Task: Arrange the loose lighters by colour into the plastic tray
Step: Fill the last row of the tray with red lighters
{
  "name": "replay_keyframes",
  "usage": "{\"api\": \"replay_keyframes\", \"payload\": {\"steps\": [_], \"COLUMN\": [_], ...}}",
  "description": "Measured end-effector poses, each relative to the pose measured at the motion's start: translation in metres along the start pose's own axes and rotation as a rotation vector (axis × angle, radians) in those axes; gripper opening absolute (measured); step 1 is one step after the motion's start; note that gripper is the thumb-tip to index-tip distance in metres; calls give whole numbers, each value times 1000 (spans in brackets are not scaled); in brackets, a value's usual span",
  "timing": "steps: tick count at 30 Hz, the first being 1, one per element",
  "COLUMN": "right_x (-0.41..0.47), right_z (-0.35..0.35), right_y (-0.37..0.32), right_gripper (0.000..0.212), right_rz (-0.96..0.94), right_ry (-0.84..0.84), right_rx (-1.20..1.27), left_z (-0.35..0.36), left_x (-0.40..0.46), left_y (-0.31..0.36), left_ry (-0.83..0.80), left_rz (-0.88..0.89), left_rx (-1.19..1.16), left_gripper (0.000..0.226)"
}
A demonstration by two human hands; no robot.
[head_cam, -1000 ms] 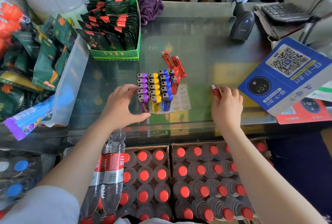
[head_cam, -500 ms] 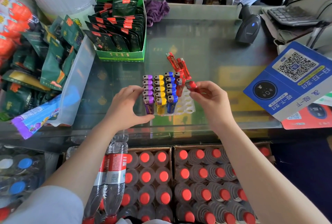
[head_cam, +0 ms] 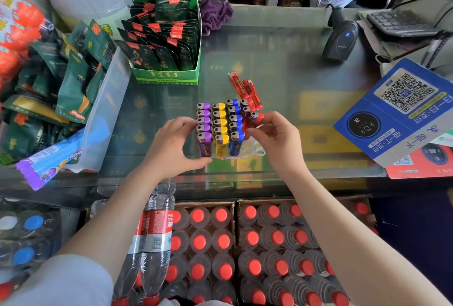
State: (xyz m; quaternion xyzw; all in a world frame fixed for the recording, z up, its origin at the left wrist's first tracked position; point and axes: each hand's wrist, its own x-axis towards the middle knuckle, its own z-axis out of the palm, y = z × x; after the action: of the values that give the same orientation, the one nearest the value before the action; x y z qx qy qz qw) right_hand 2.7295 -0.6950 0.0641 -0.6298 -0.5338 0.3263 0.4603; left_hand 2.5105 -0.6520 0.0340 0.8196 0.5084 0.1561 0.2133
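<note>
A clear plastic tray [head_cam: 255, 150] rests on the glass counter. In it stand rows of purple lighters [head_cam: 204, 129], yellow lighters [head_cam: 220, 129] and blue lighters [head_cam: 234, 124], with two red ones [head_cam: 245, 107] at the back of the fourth row. My left hand [head_cam: 171, 146] grips the tray's left side by the purple row. My right hand [head_cam: 277, 139] pinches a red lighter [head_cam: 255, 119] upright over the red row. Two loose red lighters [head_cam: 245, 87] lie just behind the tray.
A green display box of dark sachets [head_cam: 166, 43] stands behind and left. Snack bags [head_cam: 49, 80] pile at the left. A black barcode scanner [head_cam: 340, 40] and a blue QR sign [head_cam: 402, 109] sit at the right. Bottle crates [head_cam: 245, 244] are below the counter.
My right hand picked a red lighter off the counter at the right and carried it left, turning it upright over the tray's red row. My left hand stayed on the tray.
</note>
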Motion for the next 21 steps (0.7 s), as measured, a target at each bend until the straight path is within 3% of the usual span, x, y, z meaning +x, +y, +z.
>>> {"api": "replay_keyframes", "payload": {"steps": [4,9,21], "right_x": [4,7,19], "right_z": [-2,-5,-15], "right_y": [0,-2,15], "right_gripper": [32,10,14], "right_rz": [-58,-152,-266], "right_ry": [-26,-85,-157], "right_rx": [-114,-262,-335], "left_z": [0,1,1], "left_x": [0,0,0], "left_y": [-1,-2,-2], "left_ry": [4,3,-2], "left_rz": [4,4,-4], "left_rx": [-2,2,15], "left_gripper": [78,77,77]}}
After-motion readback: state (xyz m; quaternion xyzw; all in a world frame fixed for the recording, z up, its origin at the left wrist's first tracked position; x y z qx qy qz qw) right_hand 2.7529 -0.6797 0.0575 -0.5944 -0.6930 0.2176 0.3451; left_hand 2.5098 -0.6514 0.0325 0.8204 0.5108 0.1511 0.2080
